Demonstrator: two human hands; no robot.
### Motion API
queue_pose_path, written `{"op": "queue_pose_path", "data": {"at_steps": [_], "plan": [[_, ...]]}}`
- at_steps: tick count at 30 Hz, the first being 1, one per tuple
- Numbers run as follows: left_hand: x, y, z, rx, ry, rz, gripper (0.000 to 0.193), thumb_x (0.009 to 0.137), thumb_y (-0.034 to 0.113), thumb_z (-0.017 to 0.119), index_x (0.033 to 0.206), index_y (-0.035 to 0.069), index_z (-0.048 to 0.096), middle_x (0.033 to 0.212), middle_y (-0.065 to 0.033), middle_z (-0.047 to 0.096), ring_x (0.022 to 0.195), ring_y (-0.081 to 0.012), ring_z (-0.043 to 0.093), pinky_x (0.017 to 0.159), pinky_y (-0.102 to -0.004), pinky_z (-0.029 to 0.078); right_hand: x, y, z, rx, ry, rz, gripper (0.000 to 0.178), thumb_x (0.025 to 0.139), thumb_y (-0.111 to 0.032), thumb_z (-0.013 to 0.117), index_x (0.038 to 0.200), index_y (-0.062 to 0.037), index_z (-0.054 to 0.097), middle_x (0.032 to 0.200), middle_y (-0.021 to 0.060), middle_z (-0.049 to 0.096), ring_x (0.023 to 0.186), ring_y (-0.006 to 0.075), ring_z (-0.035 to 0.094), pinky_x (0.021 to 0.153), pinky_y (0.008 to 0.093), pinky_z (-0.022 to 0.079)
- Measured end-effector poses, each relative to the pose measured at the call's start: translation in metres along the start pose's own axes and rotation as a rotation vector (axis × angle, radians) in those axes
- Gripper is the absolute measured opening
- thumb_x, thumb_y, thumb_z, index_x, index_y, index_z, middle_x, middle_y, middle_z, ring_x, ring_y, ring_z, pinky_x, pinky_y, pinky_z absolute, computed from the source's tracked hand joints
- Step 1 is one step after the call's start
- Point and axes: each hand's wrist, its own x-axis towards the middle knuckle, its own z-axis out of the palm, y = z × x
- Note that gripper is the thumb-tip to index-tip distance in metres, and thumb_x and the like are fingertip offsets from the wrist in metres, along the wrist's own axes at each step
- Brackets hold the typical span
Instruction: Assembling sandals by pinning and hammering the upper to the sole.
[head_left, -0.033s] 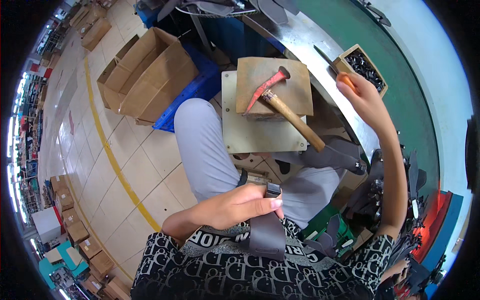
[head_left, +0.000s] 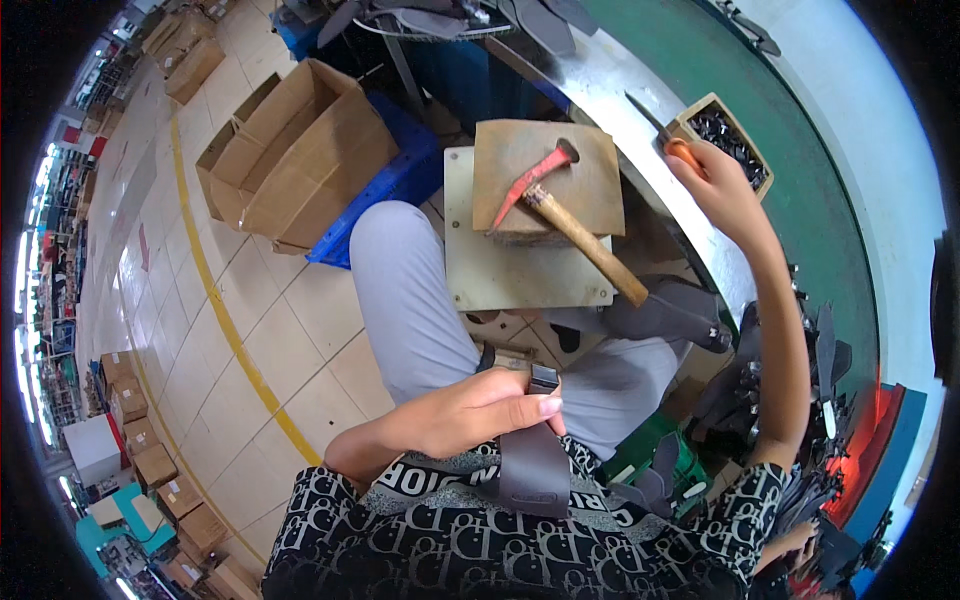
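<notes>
Over my lap, my left hand (head_left: 485, 412) is closed around a dark brown leather-like strap (head_left: 535, 472). A small black shiny piece (head_left: 543, 378) sticks up at the top of that grip, and the strap's wide end hangs down against my shirt. Out to the right, above the metal table edge, my right hand (head_left: 722, 188) is closed on the orange handle of a tool (head_left: 684, 154) with a slim, dark, pointed blade. That blade points up and left, beside a box of small black parts (head_left: 722, 140). A red-headed hammer (head_left: 575, 235) lies on a brown block (head_left: 500, 150), out of both hands.
The block rests on a pale plate (head_left: 530, 285) before my knees. A cardboard box (head_left: 300, 150) stands in a blue crate (head_left: 385, 190) at left. A metal table edge (head_left: 610, 70) borders a green surface (head_left: 820, 200). Dark strap pieces (head_left: 740, 400) are piled at right.
My right hand and the orange-handled tool have shifted slightly, with more of the handle showing. My left hand and the strap stay nearly in place.
</notes>
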Motion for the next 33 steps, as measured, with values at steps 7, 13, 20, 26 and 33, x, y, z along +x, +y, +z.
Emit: {"op": "queue_pose_path", "data": {"at_steps": [7,13,20,26,33], "plan": [[0.020,-0.022,-0.018,0.067,0.150,0.059,0.043,0.106,0.039,0.042,0.108,0.001,0.061,0.101,-0.0039,0.060,0.098,-0.0132,0.054,0.091,-0.0278,0.041,0.124,0.032,0.080,-0.798,0.082,0.000,0.026,0.089,-0.026,0.059,0.087,-0.0076,0.076,0.089,0.0148,0.074,0.088,0.0333,0.071,0.075,0.0403,0.054],[0.042,-0.039,-0.037,-0.018,0.315,0.273,0.032,0.107,0.037,0.043,0.101,0.007,0.054,0.100,-0.0045,0.064,0.094,-0.0095,0.055,0.086,-0.0257,0.044,0.137,0.023,0.086,-0.904,0.066,0.076,0.038,0.092,-0.043,0.059,0.105,-0.0103,0.073,0.112,0.0134,0.069,0.113,0.0292,0.059,0.100,0.0525,0.036],[0.033,-0.045,-0.055,-0.061,0.397,0.390,0.031,0.104,0.030,0.048,0.090,0.004,0.057,0.094,-0.0100,0.068,0.091,-0.0131,0.059,0.087,-0.0280,0.047,-0.035,-0.067,0.075,-0.317,0.375,-0.201,0.026,0.092,-0.027,0.068,0.093,-0.0014,0.064,0.098,0.0132,0.068,0.096,0.0312,0.062,0.093,0.0445,0.044],[0.048,0.061,-0.083,0.459,0.619,0.715,0.029,0.104,0.034,0.052,0.094,0.007,0.059,0.090,-0.0049,0.066,0.090,-0.0127,0.060,0.086,-0.0290,0.047,-0.151,-0.045,0.071,0.034,0.693,0.063,0.012,0.093,-0.014,0.066,0.096,-0.0025,0.067,0.097,0.0131,0.068,0.094,0.0314,0.063,0.088,0.0404,0.046],[0.076,0.347,-0.263,0.980,1.214,1.148,0.054,0.098,0.054,0.056,0.099,0.004,0.074,0.093,-0.0066,0.068,0.092,-0.0161,0.059,0.090,-0.0309,0.043,-0.236,0.005,0.073,-0.001,0.818,0.454,0.020,0.096,-0.017,0.061,0.093,0.0015,0.066,0.090,0.0165,0.068,0.086,0.0346,0.063,0.080,0.0417,0.047]]}}
